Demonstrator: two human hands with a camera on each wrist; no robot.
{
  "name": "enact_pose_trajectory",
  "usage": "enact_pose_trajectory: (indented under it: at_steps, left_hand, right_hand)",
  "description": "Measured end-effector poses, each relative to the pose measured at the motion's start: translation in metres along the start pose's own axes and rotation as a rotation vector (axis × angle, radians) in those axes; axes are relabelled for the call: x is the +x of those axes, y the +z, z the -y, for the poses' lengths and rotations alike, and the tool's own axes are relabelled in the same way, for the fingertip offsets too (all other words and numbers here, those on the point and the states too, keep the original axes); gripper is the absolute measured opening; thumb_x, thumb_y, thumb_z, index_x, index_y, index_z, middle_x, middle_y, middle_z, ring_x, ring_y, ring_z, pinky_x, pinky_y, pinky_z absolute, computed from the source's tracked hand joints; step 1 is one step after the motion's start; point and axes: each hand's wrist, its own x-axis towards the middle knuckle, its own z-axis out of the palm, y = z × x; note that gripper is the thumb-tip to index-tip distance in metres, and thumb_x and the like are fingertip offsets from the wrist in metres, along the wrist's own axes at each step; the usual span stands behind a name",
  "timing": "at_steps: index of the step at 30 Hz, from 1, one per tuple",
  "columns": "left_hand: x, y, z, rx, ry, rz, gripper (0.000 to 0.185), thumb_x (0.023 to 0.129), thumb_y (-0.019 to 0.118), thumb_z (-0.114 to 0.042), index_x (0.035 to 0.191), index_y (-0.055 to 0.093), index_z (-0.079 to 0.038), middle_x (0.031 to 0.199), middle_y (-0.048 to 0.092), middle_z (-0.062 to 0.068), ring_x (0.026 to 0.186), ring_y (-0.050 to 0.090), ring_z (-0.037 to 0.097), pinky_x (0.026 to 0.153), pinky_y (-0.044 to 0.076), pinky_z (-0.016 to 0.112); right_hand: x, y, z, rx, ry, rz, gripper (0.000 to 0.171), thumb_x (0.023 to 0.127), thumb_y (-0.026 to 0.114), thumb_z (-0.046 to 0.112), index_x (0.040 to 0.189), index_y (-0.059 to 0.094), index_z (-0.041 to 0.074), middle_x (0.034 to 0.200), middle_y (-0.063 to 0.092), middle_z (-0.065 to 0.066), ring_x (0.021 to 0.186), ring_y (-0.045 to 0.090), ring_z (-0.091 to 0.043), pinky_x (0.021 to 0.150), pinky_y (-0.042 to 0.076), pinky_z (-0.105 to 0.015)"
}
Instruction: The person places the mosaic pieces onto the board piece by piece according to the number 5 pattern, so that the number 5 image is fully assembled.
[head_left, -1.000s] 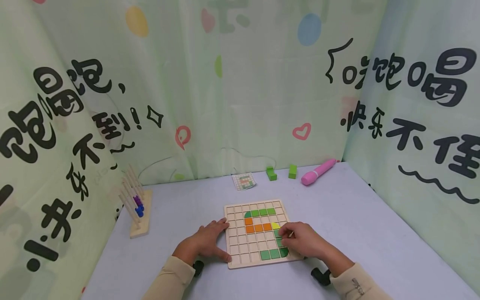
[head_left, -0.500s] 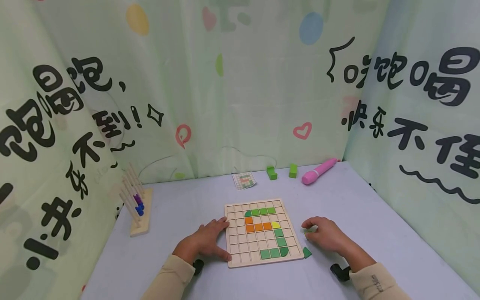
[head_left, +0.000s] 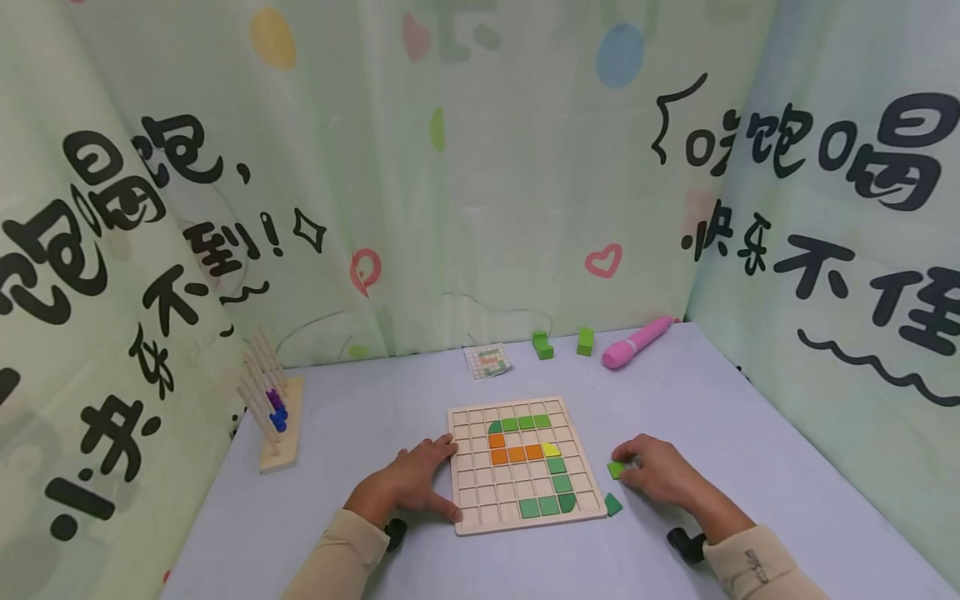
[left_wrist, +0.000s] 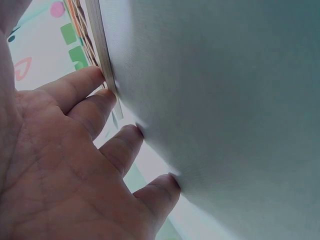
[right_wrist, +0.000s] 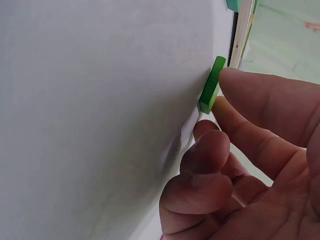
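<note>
A wooden grid board [head_left: 480,492] lies on the table with green, orange and yellow square tiles in some of its cells. My left hand [head_left: 415,479], fingers spread, rests against the board's left side, thumb at the near corner. In the left wrist view, two fingertips [left_wrist: 107,95] touch the board's edge [left_wrist: 102,45]. To the right of the board, my right hand [head_left: 660,471] pinches a light green square tile [head_left: 617,470] between thumb and index finger. The right wrist view shows this tile [right_wrist: 212,86] low at the table, its other fingers curled below.
A dark green tile [head_left: 613,505] lies by the board's near right corner. Farther back are a pattern card [head_left: 488,362], two green blocks [head_left: 543,346], and a pink pen-like object [head_left: 637,343]. A wooden peg stand [head_left: 288,425] with blue and purple beads stands at left.
My right hand has moved from the board's right side out to the table on the right, where its fingers now hold the light green tile. The left hand has stayed at the board.
</note>
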Motion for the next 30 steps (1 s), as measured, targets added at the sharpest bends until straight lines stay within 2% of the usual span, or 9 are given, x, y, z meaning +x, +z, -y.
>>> enact_pose_trajectory:
  at_steps: [4, 7, 13, 16, 24, 30]
  left_hand:
    - [0.0, 0.001, 0.0, 0.004, 0.008, 0.002, 0.107, 0.071, 0.094, -0.049, 0.158, 0.043, -0.012, 0.17, 0.031, 0.005, 0.157, 0.026, 0.038, 0.124, 0.022, 0.068]
    - [0.002, 0.001, 0.001, 0.004, 0.007, 0.004, 0.108, 0.072, 0.094, -0.05, 0.158, 0.042, -0.012, 0.171, 0.03, 0.005, 0.158, 0.026, 0.038, 0.124, 0.022, 0.067]
    - [0.003, 0.002, 0.001, 0.005, -0.001, 0.004, 0.108, 0.071, 0.094, -0.05, 0.158, 0.042, -0.013, 0.171, 0.03, 0.004, 0.157, 0.026, 0.037, 0.124, 0.022, 0.067]
    - [0.003, 0.002, 0.002, 0.003, -0.003, 0.004, 0.108, 0.071, 0.094, -0.05, 0.158, 0.042, -0.013, 0.171, 0.03, 0.004, 0.157, 0.026, 0.037, 0.125, 0.022, 0.067]
    - [0.003, 0.002, 0.001, 0.001, -0.006, 0.011, 0.108, 0.071, 0.094, -0.049, 0.158, 0.042, -0.013, 0.171, 0.03, 0.004, 0.157, 0.026, 0.038, 0.125, 0.022, 0.067]
    - [0.001, 0.0, 0.0, -0.004, -0.024, 0.004, 0.107, 0.071, 0.095, -0.047, 0.158, 0.043, -0.013, 0.171, 0.03, 0.003, 0.157, 0.025, 0.038, 0.125, 0.022, 0.067]
  right_hand:
    - [-0.001, 0.0, 0.002, -0.024, 0.012, 0.008, 0.027, 0.088, 0.074, 0.006, 0.115, 0.074, 0.004, 0.113, 0.067, -0.011, 0.109, 0.062, -0.032, 0.097, 0.052, -0.057]
    - [-0.005, 0.0, 0.003, -0.017, 0.005, 0.046, 0.025, 0.086, 0.078, 0.01, 0.11, 0.075, 0.01, 0.108, 0.064, -0.007, 0.1, 0.059, -0.026, 0.091, 0.053, -0.048]
    - [-0.014, 0.0, 0.008, 0.036, -0.106, 0.158, 0.019, 0.082, 0.084, 0.011, 0.098, 0.076, 0.018, 0.097, 0.064, 0.002, 0.09, 0.053, -0.017, 0.079, 0.047, -0.033]
    - [-0.017, 0.0, 0.007, 0.034, -0.145, 0.169, 0.019, 0.082, 0.084, 0.01, 0.097, 0.077, 0.018, 0.095, 0.063, 0.003, 0.088, 0.053, -0.016, 0.077, 0.047, -0.03]
    - [-0.023, 0.008, 0.003, 0.004, -0.166, 0.147, 0.019, 0.084, 0.084, 0.01, 0.095, 0.07, 0.016, 0.092, 0.062, 0.006, 0.086, 0.054, -0.012, 0.074, 0.047, -0.026]
    - [-0.025, 0.008, 0.005, 0.067, -0.164, 0.16, 0.02, 0.084, 0.081, 0.006, 0.091, 0.063, 0.012, 0.081, 0.058, 0.003, 0.074, 0.052, -0.011, 0.063, 0.043, -0.023]
